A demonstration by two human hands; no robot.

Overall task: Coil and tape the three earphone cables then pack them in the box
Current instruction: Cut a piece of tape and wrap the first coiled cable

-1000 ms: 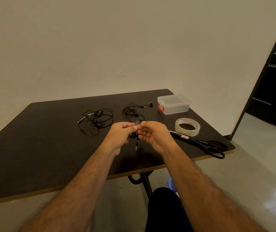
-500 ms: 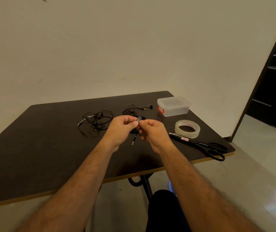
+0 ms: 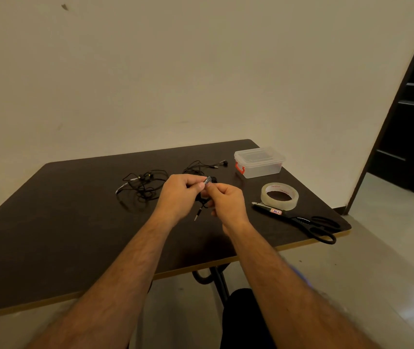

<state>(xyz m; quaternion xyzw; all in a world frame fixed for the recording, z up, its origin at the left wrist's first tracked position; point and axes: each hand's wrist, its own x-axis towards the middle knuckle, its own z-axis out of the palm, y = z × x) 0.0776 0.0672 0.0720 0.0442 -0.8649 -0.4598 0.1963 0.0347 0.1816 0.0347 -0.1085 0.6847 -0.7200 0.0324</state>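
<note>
Both hands [image 3: 202,197] grip a coiled earphone [image 3: 204,201]; scissors [image 3: 301,221], tape roll [image 3: 279,196] nearby.

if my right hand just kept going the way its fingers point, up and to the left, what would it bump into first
Almost at once the left hand, whose fingertips meet the right hand on the held earphone cable. Past that, probably the loose earphone tangle on the table, though depth is unclear.

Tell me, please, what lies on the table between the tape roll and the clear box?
In the head view, only bare dark table separates the tape roll from the clear box.
</note>
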